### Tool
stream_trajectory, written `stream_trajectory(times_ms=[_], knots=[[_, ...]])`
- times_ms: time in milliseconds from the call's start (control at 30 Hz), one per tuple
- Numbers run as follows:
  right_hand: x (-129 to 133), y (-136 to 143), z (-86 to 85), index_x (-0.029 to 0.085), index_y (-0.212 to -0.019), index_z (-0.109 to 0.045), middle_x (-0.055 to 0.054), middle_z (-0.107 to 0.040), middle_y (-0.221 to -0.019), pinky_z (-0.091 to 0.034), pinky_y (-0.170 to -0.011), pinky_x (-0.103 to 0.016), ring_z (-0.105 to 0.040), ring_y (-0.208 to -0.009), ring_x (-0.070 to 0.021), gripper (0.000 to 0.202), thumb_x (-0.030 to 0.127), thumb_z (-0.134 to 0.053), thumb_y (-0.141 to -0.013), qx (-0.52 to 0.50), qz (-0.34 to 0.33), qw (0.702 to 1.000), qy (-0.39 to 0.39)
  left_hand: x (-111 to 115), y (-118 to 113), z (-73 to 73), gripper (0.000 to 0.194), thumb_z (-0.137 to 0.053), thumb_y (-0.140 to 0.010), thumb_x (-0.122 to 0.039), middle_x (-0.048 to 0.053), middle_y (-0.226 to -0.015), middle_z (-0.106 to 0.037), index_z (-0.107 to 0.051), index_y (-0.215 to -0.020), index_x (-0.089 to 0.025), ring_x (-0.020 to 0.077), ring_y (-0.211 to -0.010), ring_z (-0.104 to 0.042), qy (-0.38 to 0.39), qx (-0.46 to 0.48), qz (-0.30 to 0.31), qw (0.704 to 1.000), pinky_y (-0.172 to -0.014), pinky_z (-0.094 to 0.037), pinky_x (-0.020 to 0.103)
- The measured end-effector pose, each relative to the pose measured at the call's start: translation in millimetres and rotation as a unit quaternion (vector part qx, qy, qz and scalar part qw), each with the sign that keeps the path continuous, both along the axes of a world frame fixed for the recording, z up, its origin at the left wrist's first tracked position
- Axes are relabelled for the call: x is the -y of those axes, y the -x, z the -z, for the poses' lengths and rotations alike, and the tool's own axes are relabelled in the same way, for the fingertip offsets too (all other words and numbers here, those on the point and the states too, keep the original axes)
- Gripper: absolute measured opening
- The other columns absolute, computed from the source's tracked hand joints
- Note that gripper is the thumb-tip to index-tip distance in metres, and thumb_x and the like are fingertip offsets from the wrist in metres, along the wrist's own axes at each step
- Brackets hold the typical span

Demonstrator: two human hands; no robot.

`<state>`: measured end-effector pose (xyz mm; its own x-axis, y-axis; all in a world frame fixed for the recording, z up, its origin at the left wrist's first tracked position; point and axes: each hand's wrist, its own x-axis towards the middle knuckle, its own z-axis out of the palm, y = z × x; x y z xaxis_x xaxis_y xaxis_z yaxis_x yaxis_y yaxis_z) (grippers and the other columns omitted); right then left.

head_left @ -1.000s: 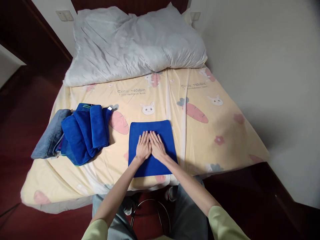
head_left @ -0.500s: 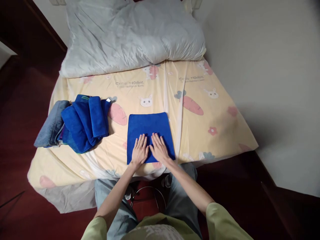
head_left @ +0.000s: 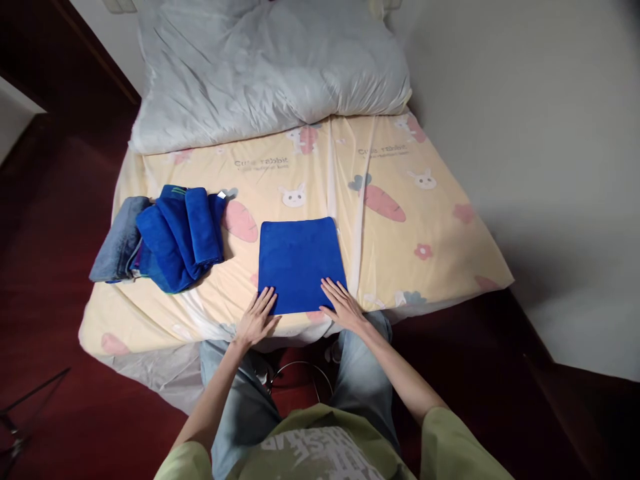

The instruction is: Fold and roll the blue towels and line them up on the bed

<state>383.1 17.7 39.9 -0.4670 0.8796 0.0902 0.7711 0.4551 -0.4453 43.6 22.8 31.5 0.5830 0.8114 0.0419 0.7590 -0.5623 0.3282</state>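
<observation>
A blue towel (head_left: 300,260) lies flat as a near-square on the bed, close to its front edge. My left hand (head_left: 257,318) rests over the towel's near left corner, fingers stretched out and thumb pointing inward. At the near right corner, my right hand (head_left: 343,305) lies with its fingers spread on the cloth. Neither hand grips anything. To the left sits a pile of folded blue towels (head_left: 175,237), overlapping one another, with a grey-blue folded cloth (head_left: 120,240) at its left side.
The bed sheet (head_left: 400,253) is pale yellow with rabbits and carrots. A large grey-white quilt or pillow (head_left: 270,73) lies across the far end. A wall (head_left: 550,167) runs along the right. Below is a dark red floor (head_left: 45,320), with a thin black stand (head_left: 35,393) at left.
My hands have moved apart from the towel's middle, the left to its near left corner and the right to its near right corner. The view has shifted slightly.
</observation>
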Motion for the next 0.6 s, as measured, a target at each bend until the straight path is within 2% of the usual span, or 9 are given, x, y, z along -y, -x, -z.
stream_trajectory(times_ms=[100, 233, 433, 500, 600], knots=[[12, -19, -0.5, 0.019, -0.155, -0.033, -0.008, -0.040, -0.157, -0.029, -0.123, -0.051, -0.032, -0.148, -0.0243, 0.062, 0.027, -0.052, -0.097, -0.018, -0.034, 0.999, -0.021, 7, 11, -0.3, 0.056, -0.038, -0.101, -0.028, 0.009, -0.160, -0.034, -0.032, -0.155, -0.019, 0.0228, -0.151, -0.023, -0.009, -0.005, 0.039, 0.999, -0.124, -0.024, 0.047], [18, -34, 7.4, 0.018, -0.148, -0.047, -0.010, -0.048, -0.151, -0.037, -0.119, -0.050, -0.041, -0.143, -0.0233, 0.054, 0.012, -0.046, -0.094, -0.015, -0.007, 0.999, -0.046, 4, 9, 7.3, 0.056, -0.032, -0.097, -0.009, 0.008, -0.158, -0.038, -0.038, -0.152, -0.017, 0.0197, -0.149, -0.028, -0.009, -0.025, 0.068, 0.997, -0.123, -0.029, 0.044], [10, -27, 15.5, 0.016, -0.134, -0.062, -0.011, -0.060, -0.139, -0.044, -0.115, -0.050, -0.052, -0.135, -0.0241, 0.055, -0.001, -0.041, -0.086, 0.000, 0.022, 0.999, -0.048, -9, -5, 15.2, 0.056, -0.032, -0.093, -0.004, 0.013, -0.153, -0.045, -0.047, -0.146, -0.013, 0.0227, -0.146, -0.034, -0.007, -0.055, 0.031, 0.998, -0.120, -0.036, 0.046], [16, -28, 14.7, 0.017, -0.133, -0.063, -0.011, -0.060, -0.139, -0.045, -0.114, -0.050, -0.054, -0.134, -0.0238, 0.055, -0.002, -0.039, -0.087, -0.009, 0.030, 0.998, -0.056, -2, -3, 14.8, 0.056, -0.031, -0.093, -0.004, 0.013, -0.153, -0.045, -0.047, -0.146, -0.013, 0.0220, -0.147, -0.033, -0.013, -0.051, 0.029, 0.998, -0.121, -0.035, 0.045], [36, -36, 13.2, 0.019, -0.136, -0.061, -0.010, -0.059, -0.140, -0.047, -0.113, -0.049, -0.054, -0.133, -0.0228, 0.055, 0.000, -0.039, -0.089, -0.026, 0.012, 0.997, -0.065, 19, 8, 13.0, 0.056, -0.031, -0.094, -0.007, 0.012, -0.155, -0.043, -0.043, -0.149, -0.014, 0.0203, -0.149, -0.029, -0.014, -0.031, 0.041, 0.999, -0.122, -0.033, 0.043]])
